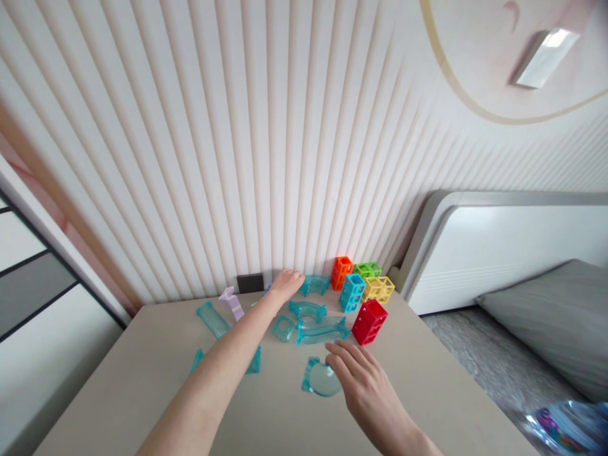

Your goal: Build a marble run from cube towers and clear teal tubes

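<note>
My left hand [285,283] reaches to the far edge of the beige table [142,380], its fingers curled down beside a curved clear-teal track piece [314,284]; I cannot tell if it grips anything. My right hand [365,380] hovers low over the table with fingers apart, its fingertips next to a round clear-teal piece [320,378]. Between the hands lie more teal track pieces: a curved one [308,310], a long one [323,330] and a small square one [284,329]. Block towers stand at the back right: orange [341,272], blue [352,292], green [367,270], yellow [378,289], red [369,322].
A long teal channel [213,319] and a pale purple piece [231,302] lie at the left. A dark wall socket [250,282] sits on the ribbed wall behind the table. A white bed headboard [475,253] and grey pillow [551,316] are on the right.
</note>
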`<state>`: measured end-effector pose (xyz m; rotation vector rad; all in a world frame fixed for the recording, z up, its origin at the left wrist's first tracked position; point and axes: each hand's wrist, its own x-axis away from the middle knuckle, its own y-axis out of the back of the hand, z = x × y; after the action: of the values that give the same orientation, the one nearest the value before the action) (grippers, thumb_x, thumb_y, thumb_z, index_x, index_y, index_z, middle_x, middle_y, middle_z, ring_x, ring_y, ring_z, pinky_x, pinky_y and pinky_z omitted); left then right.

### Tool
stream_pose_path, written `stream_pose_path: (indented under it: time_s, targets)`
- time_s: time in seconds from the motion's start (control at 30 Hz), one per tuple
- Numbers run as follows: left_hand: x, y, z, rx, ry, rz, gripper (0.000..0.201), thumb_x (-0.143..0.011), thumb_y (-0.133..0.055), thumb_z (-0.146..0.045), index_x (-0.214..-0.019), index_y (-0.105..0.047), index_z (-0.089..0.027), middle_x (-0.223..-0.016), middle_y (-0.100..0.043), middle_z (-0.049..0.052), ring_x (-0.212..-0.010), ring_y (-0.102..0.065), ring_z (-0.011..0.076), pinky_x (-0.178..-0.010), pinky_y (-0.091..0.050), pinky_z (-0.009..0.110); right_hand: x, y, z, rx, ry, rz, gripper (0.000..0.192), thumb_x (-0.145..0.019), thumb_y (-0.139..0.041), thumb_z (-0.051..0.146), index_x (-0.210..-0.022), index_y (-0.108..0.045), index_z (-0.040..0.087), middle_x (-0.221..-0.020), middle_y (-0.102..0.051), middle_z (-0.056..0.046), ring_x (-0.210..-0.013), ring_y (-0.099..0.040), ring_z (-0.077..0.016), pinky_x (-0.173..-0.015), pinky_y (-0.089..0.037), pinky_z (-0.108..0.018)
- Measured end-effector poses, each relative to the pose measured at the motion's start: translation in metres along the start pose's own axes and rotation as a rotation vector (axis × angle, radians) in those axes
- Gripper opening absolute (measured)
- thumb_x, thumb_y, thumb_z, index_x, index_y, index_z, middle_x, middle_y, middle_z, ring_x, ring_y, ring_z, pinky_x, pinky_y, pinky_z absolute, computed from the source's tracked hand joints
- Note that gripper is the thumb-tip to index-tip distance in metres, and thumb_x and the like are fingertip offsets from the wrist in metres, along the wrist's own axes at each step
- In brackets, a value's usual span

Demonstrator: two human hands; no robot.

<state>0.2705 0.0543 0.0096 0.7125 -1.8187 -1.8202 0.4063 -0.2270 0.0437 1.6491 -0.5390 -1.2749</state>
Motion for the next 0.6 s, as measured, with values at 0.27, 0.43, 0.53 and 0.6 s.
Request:
stream_pose_path:
  time_s: [0.27, 0.43, 0.53, 0.6]
  targets:
    - [0.010, 0.009, -0.004, 0.186, 0.042, -0.067, 0.030, -0.098, -0.060, -0.036, -0.121, -0.063, -0.017, -0.121, -0.066, 0.009, -0.108, -0.065, 0.0238, -0.096, -0.053, 0.047, 0.025, -0.002, -0.002, -0.110, -0.106, -0.044, 0.023, -0.103, -0.041, 0.014, -0.112, -0.060, 0.021, -0.114, -0.073, -0.008, -0.105, -0.068, -0.0214, -0.088, -0.053, -0.033]
    - [0.026, 0.026, -0.013, 0.459, 0.080, -0.130, 0.035, -0.104, -0.041, -0.039, -0.117, -0.067, -0.020, -0.114, -0.071, 0.014, -0.107, -0.066, 0.0266, -0.093, -0.048, 0.038, 0.001, 0.000, -0.014, -0.067, -0.154, -0.067, 0.016, -0.105, -0.045, 0.021, -0.109, -0.061, 0.020, -0.101, -0.071, -0.007, -0.086, -0.064, -0.0201, -0.078, -0.050, -0.032]
    - [0.042, 0.037, -0.020, 0.668, 0.080, -0.083, 0.054, -0.103, -0.031, -0.055, -0.109, -0.070, -0.018, -0.103, -0.075, 0.011, -0.087, -0.070, 0.0226, -0.079, -0.051, 0.032, -0.020, -0.004, -0.027, 0.059, -0.091, -0.050, 0.016, -0.103, -0.049, 0.019, -0.111, -0.063, 0.018, -0.097, -0.070, -0.007, -0.084, -0.061, -0.0212, -0.075, -0.047, -0.034]
    - [0.054, 0.044, -0.022, 0.805, 0.078, -0.010, 0.070, -0.100, -0.022, -0.065, -0.105, -0.071, -0.015, -0.096, -0.076, 0.011, -0.072, -0.070, 0.0189, -0.069, -0.052, 0.030, -0.035, -0.009, -0.034, 0.154, -0.021, -0.027, 0.018, -0.101, -0.051, 0.014, -0.112, -0.064, 0.017, -0.098, -0.069, -0.008, -0.086, -0.059, -0.0226, -0.075, -0.045, -0.035]
